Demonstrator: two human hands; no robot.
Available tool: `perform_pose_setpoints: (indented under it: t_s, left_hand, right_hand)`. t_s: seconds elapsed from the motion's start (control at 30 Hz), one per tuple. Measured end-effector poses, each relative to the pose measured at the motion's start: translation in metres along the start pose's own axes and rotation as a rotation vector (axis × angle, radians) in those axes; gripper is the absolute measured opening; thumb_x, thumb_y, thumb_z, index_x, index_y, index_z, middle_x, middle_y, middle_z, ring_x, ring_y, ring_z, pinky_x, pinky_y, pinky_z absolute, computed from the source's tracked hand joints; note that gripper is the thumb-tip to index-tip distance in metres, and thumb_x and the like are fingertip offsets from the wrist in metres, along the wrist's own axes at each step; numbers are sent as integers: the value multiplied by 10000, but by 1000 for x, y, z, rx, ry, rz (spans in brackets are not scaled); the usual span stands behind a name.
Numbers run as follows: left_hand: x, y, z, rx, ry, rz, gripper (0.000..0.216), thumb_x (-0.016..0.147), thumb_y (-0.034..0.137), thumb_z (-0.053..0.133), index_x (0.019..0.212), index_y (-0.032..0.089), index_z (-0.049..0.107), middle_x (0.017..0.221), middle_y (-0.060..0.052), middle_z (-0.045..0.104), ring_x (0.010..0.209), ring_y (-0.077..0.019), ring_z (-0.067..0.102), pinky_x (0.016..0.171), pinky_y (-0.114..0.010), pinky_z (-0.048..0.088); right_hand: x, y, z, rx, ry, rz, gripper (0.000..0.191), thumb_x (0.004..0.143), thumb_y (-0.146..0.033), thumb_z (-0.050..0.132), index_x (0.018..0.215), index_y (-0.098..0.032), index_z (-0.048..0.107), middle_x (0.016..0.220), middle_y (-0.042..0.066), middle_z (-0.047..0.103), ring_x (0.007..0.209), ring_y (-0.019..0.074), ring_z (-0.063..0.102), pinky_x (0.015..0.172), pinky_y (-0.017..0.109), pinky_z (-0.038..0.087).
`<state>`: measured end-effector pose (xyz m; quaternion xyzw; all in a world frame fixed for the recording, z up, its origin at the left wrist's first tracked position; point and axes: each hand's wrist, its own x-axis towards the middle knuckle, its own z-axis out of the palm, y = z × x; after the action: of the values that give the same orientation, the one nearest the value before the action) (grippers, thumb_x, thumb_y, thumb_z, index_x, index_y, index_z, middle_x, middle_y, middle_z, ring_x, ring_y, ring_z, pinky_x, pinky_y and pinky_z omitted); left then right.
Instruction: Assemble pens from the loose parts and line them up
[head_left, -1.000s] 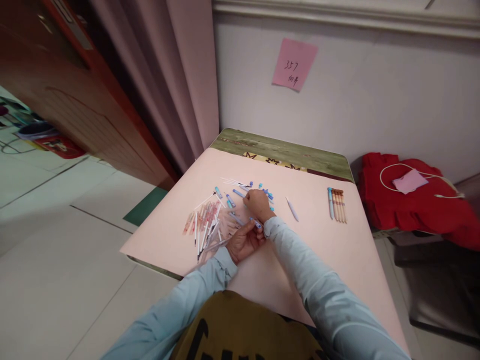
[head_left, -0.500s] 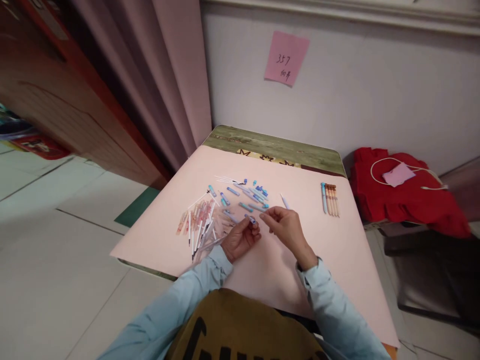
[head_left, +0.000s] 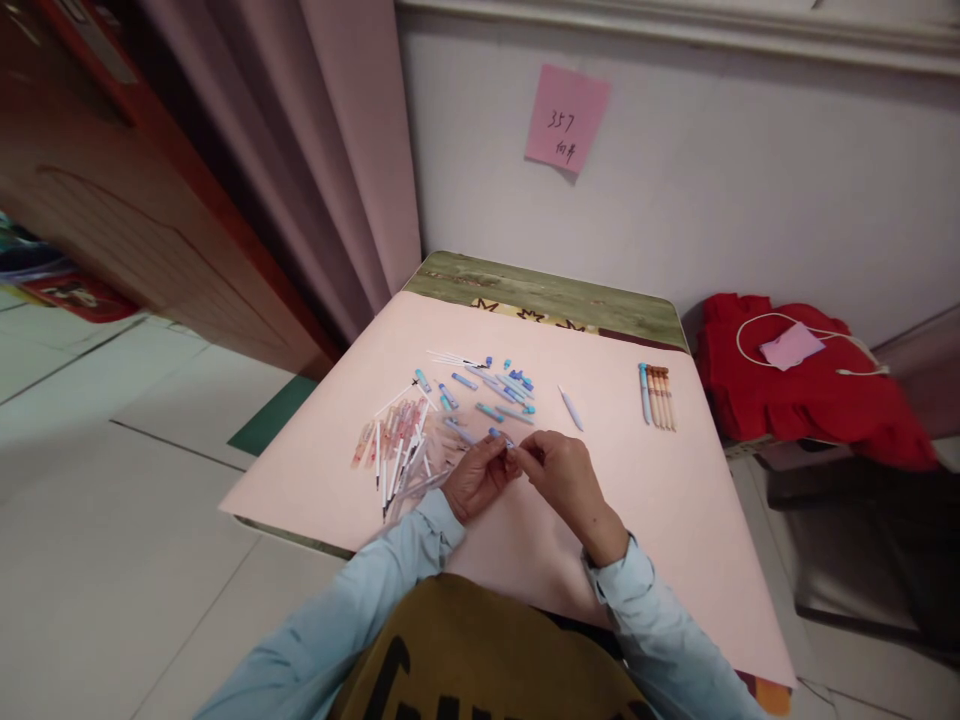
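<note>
Between the fingers of my left hand [head_left: 477,476] is a short blue pen part [head_left: 496,433], its near end hidden. My right hand [head_left: 561,466] is closed in a pinch right against that part; whatever its fingertips hold is too small to make out. Beyond my hands lie loose blue and teal pen parts [head_left: 491,411]. To the left are white pen refills [head_left: 386,470] and pinkish clear pen barrels [head_left: 401,425]. A pale blue-violet pen barrel [head_left: 571,409] lies by itself beyond my right hand.
At the table's right, a blue pen [head_left: 645,394] lies beside several brown-topped pens [head_left: 660,398] in a row. A pink sheet [head_left: 675,520] covers the table. Red cloth [head_left: 810,400] with a white cable sits right of it. A pink note [head_left: 568,120] hangs on the wall.
My right hand has moved left and slightly down, so its fingertips now meet the blue part in my left hand. The lone pale barrel shows more fully.
</note>
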<state>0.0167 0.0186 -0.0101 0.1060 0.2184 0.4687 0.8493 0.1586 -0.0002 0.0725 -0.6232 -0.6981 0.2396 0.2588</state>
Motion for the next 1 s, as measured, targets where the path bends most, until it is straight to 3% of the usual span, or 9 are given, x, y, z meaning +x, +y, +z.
perform_pose_setpoints:
  t_s: [0.3,0.47,0.6,0.83,1.0]
  left_hand:
    - [2,2,-2,-38,19,-44,165,780,216,764,793,113,636,683,1,605,613,-83,545,638,-224,479]
    - [4,4,-1,-63,-11,-64,189,814,279,739,832,118,642,719,-12,603,572,-79,497,598,-237,455]
    - [3,4,-1,-59,32,-54,182,816,266,737,865,114,650,769,-36,640,600,-87,524,618,-245,470]
    - [0,3,-1,-35,62,-36,183,783,229,763,892,116,669,798,-53,675,589,-80,538,593,-227,472]
    - [-1,4,-3,-16,51,-38,192,780,239,766,889,112,671,791,-49,669,570,-71,532,583,-221,469]
  right_hand:
    - [3,15,24,211,184,-23,296,830,-449,650,662,-208,615,639,8,632,570,133,546,558,241,407]
    - [12,41,37,442,425,127,423,911,-515,512,628,-202,535,509,-47,481,502,115,459,548,230,389]
    - [18,68,39,377,611,178,364,941,-476,462,809,-174,617,674,-10,600,630,136,541,647,239,423]
    - [21,81,45,259,623,186,327,930,-443,475,917,-174,661,705,-5,625,633,145,544,641,243,413]
    - [26,99,32,243,812,245,365,955,-416,392,1022,-158,640,830,46,663,758,176,604,722,269,436]
